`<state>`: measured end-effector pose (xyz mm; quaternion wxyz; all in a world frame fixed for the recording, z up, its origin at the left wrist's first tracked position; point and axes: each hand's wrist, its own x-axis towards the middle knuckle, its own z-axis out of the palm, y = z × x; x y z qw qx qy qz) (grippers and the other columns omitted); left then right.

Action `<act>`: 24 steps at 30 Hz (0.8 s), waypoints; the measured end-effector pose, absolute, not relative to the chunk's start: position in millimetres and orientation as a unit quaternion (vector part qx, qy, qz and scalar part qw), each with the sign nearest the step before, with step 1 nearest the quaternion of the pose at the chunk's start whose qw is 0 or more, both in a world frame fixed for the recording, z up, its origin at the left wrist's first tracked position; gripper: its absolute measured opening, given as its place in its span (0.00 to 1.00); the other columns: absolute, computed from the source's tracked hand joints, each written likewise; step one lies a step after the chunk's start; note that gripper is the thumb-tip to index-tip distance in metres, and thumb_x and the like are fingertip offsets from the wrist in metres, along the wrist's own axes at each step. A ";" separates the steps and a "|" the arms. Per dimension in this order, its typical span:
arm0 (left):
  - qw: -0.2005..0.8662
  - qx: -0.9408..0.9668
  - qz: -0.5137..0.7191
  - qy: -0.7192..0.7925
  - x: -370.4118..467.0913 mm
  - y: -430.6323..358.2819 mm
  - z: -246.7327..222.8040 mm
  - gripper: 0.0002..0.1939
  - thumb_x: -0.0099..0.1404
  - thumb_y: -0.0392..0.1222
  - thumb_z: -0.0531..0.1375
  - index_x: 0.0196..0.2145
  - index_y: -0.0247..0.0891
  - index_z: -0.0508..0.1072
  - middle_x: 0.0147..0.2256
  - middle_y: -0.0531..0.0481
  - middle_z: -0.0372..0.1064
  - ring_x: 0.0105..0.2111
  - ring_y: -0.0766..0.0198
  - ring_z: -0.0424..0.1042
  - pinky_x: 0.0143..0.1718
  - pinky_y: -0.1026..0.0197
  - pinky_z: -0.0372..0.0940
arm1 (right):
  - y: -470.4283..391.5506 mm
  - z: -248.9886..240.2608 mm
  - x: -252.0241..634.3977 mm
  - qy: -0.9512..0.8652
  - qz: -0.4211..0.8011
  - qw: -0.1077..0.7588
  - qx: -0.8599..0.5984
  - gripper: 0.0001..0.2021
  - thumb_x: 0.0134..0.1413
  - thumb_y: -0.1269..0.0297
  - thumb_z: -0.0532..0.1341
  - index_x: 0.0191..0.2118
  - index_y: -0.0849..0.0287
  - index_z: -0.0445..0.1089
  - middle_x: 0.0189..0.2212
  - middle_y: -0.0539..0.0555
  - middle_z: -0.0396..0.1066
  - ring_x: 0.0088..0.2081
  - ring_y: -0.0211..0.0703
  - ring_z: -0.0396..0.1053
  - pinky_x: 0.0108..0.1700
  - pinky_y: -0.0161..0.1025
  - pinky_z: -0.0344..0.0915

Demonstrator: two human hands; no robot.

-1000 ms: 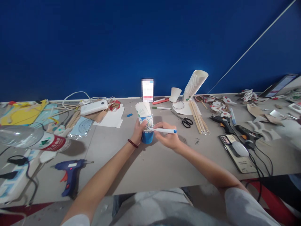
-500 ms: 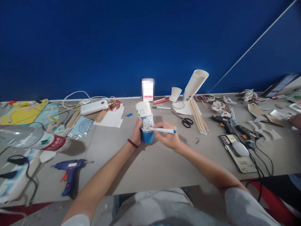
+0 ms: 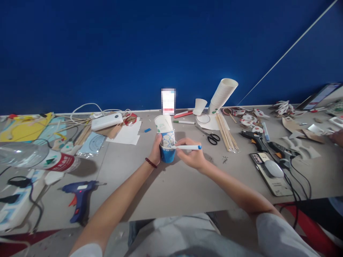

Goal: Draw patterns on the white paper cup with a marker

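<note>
My left hand (image 3: 156, 150) is wrapped round the left side of a paper cup (image 3: 168, 156), blue at the bottom with white cloud-like shapes and blue lines higher up. A white paper piece or cup (image 3: 162, 124) with a green mark rises from its top. Between the fingers of my right hand (image 3: 192, 154) is a white marker (image 3: 189, 147) with a blue end. Its tip points left and meets, or nearly meets, the patterned side of the cup; actual contact is too small to make out.
Scissors (image 3: 212, 138), wooden sticks (image 3: 226, 134) and stacked paper cups (image 3: 223, 94) stand or lie right of centre. Glue guns and a phone (image 3: 270, 176) are further right. To the left are a blue glue gun (image 3: 80, 196), a bottle (image 3: 40, 157) and a power strip (image 3: 20, 200).
Almost nothing differs. The marker tip has shifted very slightly on the cup, while both hands keep their hold.
</note>
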<state>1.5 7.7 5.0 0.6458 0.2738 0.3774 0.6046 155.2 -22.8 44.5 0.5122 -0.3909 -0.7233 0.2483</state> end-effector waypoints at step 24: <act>0.628 0.286 0.623 0.368 1.3 8.8 -2.4 0.27 0.53 0.61 0.68 0.43 0.39 0.77 0.43 0.45 0.78 0.44 0.53 0.76 0.46 0.53 0.69 | -22.2 45.1 156.2 -0.729 0.212 0.530 -0.378 0.03 0.52 0.70 0.61 0.32 0.55 0.72 0.28 0.51 0.77 0.28 0.41 0.74 0.31 0.37 0.69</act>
